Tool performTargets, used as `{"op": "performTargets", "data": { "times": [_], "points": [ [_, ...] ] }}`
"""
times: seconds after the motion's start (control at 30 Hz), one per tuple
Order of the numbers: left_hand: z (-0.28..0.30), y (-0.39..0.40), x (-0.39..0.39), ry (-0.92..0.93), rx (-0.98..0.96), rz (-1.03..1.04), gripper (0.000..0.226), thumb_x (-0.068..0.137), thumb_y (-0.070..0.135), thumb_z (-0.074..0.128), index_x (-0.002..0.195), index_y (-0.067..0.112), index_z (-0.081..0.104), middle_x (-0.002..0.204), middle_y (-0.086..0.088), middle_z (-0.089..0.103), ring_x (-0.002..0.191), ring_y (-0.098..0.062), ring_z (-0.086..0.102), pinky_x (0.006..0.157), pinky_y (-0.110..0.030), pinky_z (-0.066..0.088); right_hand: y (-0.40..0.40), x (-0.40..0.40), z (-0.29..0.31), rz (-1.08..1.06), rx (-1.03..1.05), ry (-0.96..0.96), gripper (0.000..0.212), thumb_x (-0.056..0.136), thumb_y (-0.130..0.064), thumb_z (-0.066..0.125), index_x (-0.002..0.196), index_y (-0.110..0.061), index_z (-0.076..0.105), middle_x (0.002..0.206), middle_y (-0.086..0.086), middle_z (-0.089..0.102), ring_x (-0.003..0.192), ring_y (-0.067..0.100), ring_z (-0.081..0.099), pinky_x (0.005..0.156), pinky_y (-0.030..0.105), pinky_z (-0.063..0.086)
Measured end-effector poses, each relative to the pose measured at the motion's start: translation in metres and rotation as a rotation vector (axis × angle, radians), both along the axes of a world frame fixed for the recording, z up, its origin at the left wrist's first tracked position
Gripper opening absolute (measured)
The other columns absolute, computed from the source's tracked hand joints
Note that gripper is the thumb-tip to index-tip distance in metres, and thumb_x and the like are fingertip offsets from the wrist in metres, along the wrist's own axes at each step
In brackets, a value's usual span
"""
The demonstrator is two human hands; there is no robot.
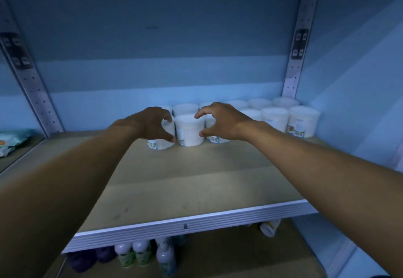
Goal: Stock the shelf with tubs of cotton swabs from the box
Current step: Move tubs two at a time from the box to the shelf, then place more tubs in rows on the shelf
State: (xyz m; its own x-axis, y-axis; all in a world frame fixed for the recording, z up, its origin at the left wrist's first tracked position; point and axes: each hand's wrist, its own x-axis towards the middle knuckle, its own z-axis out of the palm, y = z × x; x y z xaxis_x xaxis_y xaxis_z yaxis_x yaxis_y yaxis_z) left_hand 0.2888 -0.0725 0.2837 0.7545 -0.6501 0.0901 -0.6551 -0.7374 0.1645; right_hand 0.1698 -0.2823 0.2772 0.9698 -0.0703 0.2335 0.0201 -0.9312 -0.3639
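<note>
Shelf: a tan board (196, 181) with a ribbed pale front edge, set between two perforated metal uprights against a blue back wall.
Tubs: white round tubs of cotton swabs (274, 117) stand upright at the back of the shelf, in two rows running from the middle to the right corner, touching or just beside one another.
Front row: three tubs sit nearest the camera, side by side; the middle tub (190, 130) stands in plain view between the two hands.
Left hand: the left hand (150, 124) reaches in from the lower left, fingers and thumb curled round the left tub (162, 142) of the front row, thumb near its lower edge, fingers over its top.
Right hand: the right hand (220, 121) reaches in from the lower right, fingers arched and thumb spread in front of the right tub (214, 140); whether it truly grips that tub or only cups over it cannot be told.
Box: not in view.
Lower shelf: bottles (135, 253) with pale caps stand below the board, one more lying at the right (269, 227).
Left bay: packets (11, 141) lie on the neighbouring shelf.
</note>
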Motion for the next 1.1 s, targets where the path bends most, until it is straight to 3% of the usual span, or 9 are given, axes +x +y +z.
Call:
{"op": "performTargets", "data": {
  "times": [0.17,0.57,0.67,0.9,1.1],
  "points": [
    [0.005,-0.035,-0.032,-0.045,-0.109,-0.138,0.061,0.075,0.045,0.078,0.129,0.032,0.054,0.131,0.005,0.051,0.121,-0.017,0.047,0.093,-0.026,0.036,-0.027,-0.030,0.011,-0.074,-0.090,0.030,0.051,0.085,-0.043,0.074,0.132,-0.041,0.055,0.134,-0.005,0.045,0.124,0.017,0.046,0.100,0.037,0.044],
    [0.001,-0.161,-0.096,-0.003,-0.117,-0.331,0.059,0.079,0.047,0.074,0.131,0.031,0.053,0.132,0.007,0.050,0.121,-0.014,0.047,0.087,-0.023,0.034,-0.123,-0.101,0.015,-0.320,-0.159,0.099,0.068,0.081,-0.041,0.077,0.141,-0.037,0.047,0.140,-0.001,0.042,0.128,0.023,0.047,0.098,0.036,0.045],
    [0.001,-0.188,-0.104,0.000,-0.123,-0.358,0.058,0.081,0.043,0.073,0.133,0.029,0.052,0.133,0.006,0.049,0.121,-0.014,0.046,0.086,-0.022,0.032,-0.147,-0.113,0.012,-0.383,-0.173,0.128,0.070,0.081,-0.041,0.078,0.142,-0.035,0.045,0.145,0.001,0.039,0.131,0.025,0.045,0.104,0.039,0.044],
    [0.000,-0.244,-0.109,-0.056,-0.094,-0.435,0.064,0.078,0.041,0.076,0.135,0.026,0.050,0.136,0.001,0.049,0.124,-0.019,0.047,0.098,-0.031,0.041,-0.190,-0.114,0.007,-0.508,-0.208,0.168,0.076,0.079,-0.042,0.078,0.146,-0.034,0.042,0.141,0.004,0.041,0.130,0.030,0.046,0.100,0.042,0.047],
    [-0.002,-0.287,-0.100,-0.155,0.009,-0.428,0.076,0.079,0.045,0.074,0.144,0.024,0.041,0.146,-0.004,0.040,0.131,-0.028,0.041,0.104,-0.041,0.041,-0.215,-0.098,0.006,-0.525,-0.244,0.175,0.090,0.077,-0.044,0.081,0.152,-0.028,0.034,0.145,0.008,0.038,0.135,0.035,0.040,0.106,0.046,0.043]
  ]
}}
